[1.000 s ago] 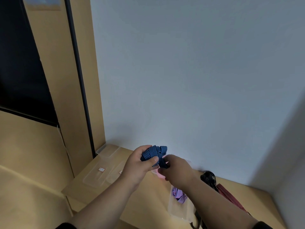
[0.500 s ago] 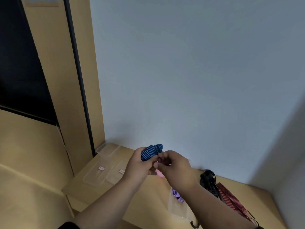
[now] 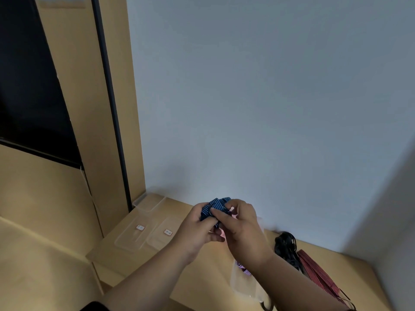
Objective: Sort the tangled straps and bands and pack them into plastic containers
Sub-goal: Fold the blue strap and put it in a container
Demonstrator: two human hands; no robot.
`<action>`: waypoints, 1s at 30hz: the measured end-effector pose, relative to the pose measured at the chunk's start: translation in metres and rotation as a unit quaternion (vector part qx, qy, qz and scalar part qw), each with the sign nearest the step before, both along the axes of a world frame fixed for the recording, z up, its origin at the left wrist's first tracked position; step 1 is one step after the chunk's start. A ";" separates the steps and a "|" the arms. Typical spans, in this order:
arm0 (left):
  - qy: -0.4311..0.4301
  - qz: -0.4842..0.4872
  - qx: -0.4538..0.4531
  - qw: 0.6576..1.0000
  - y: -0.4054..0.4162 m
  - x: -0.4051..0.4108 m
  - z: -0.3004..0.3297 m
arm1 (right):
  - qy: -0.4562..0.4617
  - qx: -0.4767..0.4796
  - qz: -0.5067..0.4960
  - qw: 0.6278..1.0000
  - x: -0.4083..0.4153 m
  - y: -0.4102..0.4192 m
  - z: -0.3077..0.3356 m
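A blue striped strap [image 3: 215, 206] is bunched up between both hands above the wooden tabletop [image 3: 197, 272]. My left hand [image 3: 197, 230] grips its lower part with curled fingers. My right hand [image 3: 241, 230] pinches its right end, with something pink just showing under the fingers. A clear plastic container [image 3: 243, 281] with a purple band inside stands below my right forearm. To its right lie a black strap bundle [image 3: 285, 245] and a red striped strap [image 3: 318, 274].
Two clear lids [image 3: 132, 235] with small labels lie flat at the table's left end, and an open clear container [image 3: 149, 202] sits behind them by the wall. A white wall runs along the back and right. A wooden panel stands at the left.
The two hands have closed together round the blue strap, and my right hand now covers more of it. The bundle looks tighter than a second ago.
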State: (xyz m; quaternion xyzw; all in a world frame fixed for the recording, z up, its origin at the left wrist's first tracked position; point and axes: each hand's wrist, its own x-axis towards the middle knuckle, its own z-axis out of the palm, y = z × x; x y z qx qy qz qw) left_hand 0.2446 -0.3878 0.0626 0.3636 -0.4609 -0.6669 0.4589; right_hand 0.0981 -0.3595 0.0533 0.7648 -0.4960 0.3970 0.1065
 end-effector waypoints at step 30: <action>-0.283 0.135 -0.104 0.944 -0.010 0.008 -0.025 | -0.142 0.119 -0.030 0.982 0.018 0.026 0.015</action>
